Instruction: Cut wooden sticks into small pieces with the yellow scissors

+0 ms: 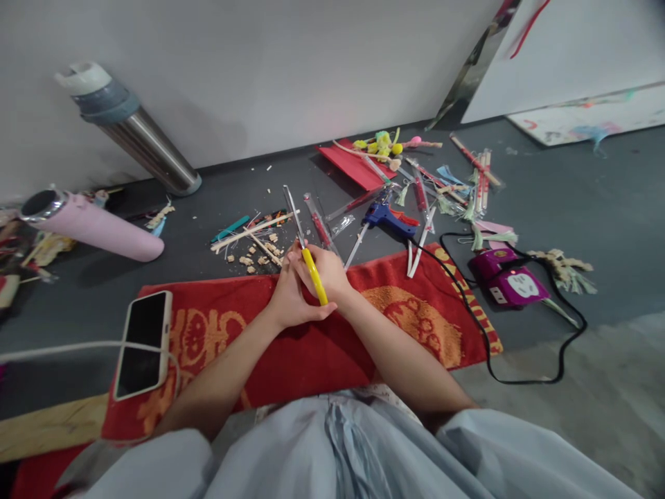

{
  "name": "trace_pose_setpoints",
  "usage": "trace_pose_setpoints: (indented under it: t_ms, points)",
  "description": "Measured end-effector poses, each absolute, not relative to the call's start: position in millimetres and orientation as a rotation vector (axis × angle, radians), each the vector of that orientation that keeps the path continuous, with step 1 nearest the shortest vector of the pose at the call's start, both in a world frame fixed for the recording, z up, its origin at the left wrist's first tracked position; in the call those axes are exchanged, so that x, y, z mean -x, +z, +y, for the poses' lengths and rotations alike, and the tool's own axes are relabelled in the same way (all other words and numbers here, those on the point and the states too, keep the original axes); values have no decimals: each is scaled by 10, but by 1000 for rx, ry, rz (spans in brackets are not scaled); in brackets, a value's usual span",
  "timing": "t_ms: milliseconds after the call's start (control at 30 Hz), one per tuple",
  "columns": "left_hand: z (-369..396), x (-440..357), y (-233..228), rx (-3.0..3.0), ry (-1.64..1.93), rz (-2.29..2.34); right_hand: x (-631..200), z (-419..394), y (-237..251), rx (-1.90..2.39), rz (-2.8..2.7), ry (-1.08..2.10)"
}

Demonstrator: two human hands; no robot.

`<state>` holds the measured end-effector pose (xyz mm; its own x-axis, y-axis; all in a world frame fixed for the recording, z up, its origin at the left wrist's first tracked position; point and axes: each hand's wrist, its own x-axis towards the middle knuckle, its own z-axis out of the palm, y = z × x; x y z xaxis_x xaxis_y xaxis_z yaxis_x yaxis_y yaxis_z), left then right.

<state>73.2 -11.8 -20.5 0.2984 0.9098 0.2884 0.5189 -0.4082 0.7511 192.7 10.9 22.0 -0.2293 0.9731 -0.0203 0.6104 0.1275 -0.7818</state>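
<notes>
The yellow-handled tool (316,277) is near the middle of the front edge of the dark, flat tabletop (566,187), up over the red towel (327,357). Its handle is smooth, and its long metal tip is thin and shiny and points to the back edge. The towel is soft and fuzzy, with orange shapes on it.

Crumbly pale bits (251,261) and straight thin sticks (249,234) lie just past the towel. A round steel flask (150,149) stands at the back edge, left of the middle, and a smooth pink bottle (107,229) is nearer the left edge. To the right are a blue plastic glue gun (387,217), a stiff red paper (347,166) and a boxy purple plug block (512,278) with a bendy black cord (564,360). A flat phone (141,319) rests at the towel's left end.

A slim clear packet (319,223) has something red inside.

The left hand (288,294) and right hand (328,270) press against each other at the yellow handle. The left thumb sticks out by the handle's low end. The fingers overlap, so I cannot tell which hand's grip pinches the tool, or how far open each grip is.
</notes>
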Motion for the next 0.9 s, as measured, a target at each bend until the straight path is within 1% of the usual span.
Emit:
trace_pose_setpoints:
  t_ms: [567, 900]
  points:
    - [-96, -731, -187, -2086, 960, 1309, -1917, 110, 204, 1529, -1872, 960]
    - [-114, -666, -217, -1830, 945, 1167, -1926, 131, 229, 1609, -1975, 911]
